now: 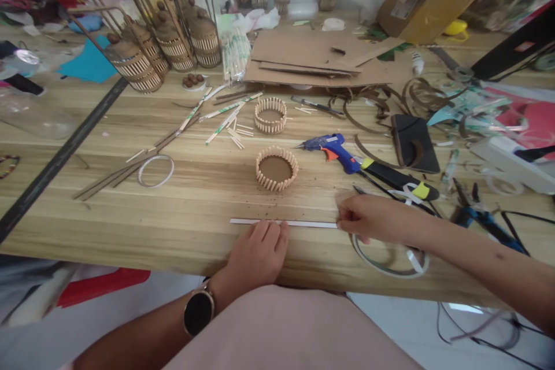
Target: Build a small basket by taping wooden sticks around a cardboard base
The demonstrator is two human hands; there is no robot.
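Observation:
A narrow white strip (pixel 310 224) lies straight along the near part of the wooden table. My left hand (pixel 262 248) presses on it, fingers bent and close together over its middle. Farther right, my right hand (pixel 368 218) pinches the same strip; its remaining length curls loosely (pixel 390 270) beneath and beside that hand. Just beyond the strip stands a round cup of upright small sticks with a brown base (pixel 276 169). Behind this is a similar stick ring (pixel 270 115). A blue glue gun (pixel 332 147) lies to their right, its nozzle pointing left.
A black and yellow cutter (pixel 392 178), pliers (pixel 474 211) and a phone (pixel 415 143) lie right. A white ring (pixel 156 171) and loose sticks (pixel 225 122) are left. Finished lantern-like pieces (pixel 173 40) and cardboard sheets (pixel 303 58) stand or lie at the back.

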